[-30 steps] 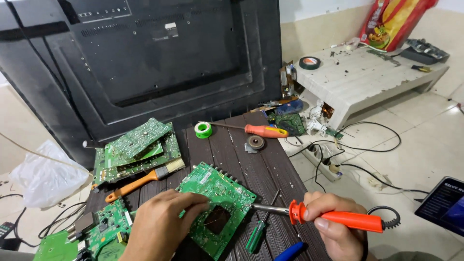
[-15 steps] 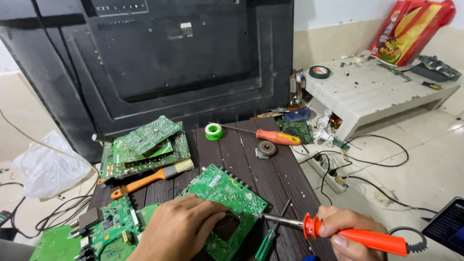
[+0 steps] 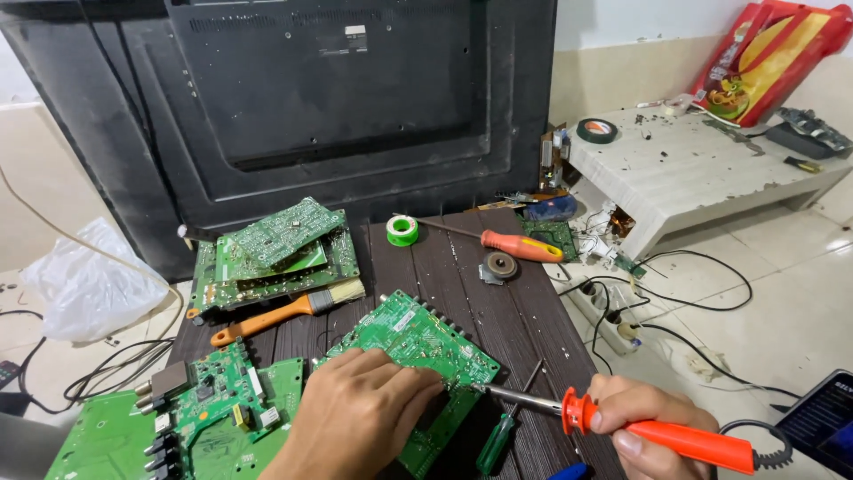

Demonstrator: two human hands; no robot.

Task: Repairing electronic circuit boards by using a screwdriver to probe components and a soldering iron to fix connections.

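circuit board (image 3: 418, 342): green | soldering iron (image 3: 657, 431): orange handle | table (image 3: 524, 311): dark brown

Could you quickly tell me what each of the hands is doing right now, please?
Left hand: open, pressing flat on the green circuit board.
Right hand: closed around the orange soldering iron.

An electronics repair workshop: stacked circuit boards (image 3: 271, 253), a soldering iron (image 3: 640, 427), an opened television (image 3: 338, 98).

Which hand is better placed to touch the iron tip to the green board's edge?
Right. The right hand already grips the orange soldering iron, its tip right at the green circuit board edge. The left hand lies flat on that board, pinning it, so it looks best left there.
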